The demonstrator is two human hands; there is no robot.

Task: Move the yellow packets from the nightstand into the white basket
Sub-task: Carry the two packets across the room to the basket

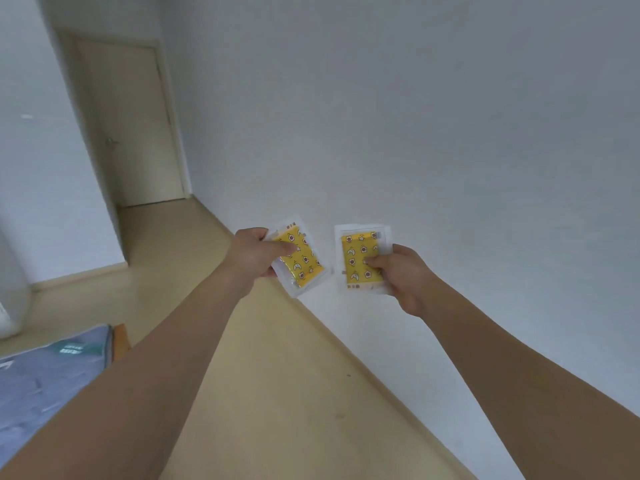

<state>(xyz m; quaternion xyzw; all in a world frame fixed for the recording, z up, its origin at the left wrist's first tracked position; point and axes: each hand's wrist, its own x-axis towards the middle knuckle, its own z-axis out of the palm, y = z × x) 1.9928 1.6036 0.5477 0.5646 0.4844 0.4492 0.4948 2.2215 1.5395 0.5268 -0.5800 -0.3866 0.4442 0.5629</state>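
Yellow packets, two of them, one in each of my hands, both held out in front of me w/ arms stretched toward 12 o'clock. My left hand grips the left packet along its left edge: thumb on top of the yellow face, the other fingers curled underneath, so they're clamped on it. That packet tilts, its top leaning toward 11 o'clock. My right hand pinches the right packet at its right edge, thumb across the front, fingers behind, also clamped tight. This one sits roughly upright. Both are clear plastic sleeves w/ a yellow patterned pack inside; print too small to read. The two packets are just beside each other, not touching, a narrow gap btwn them.

Behind them is a plain white wall. Below runs a pale wood floor. At 10 o'clock a closed cream door stands at the end of the passage. At 8 o'clock, near my left forearm, a corner of a blue-grey mattress shows.
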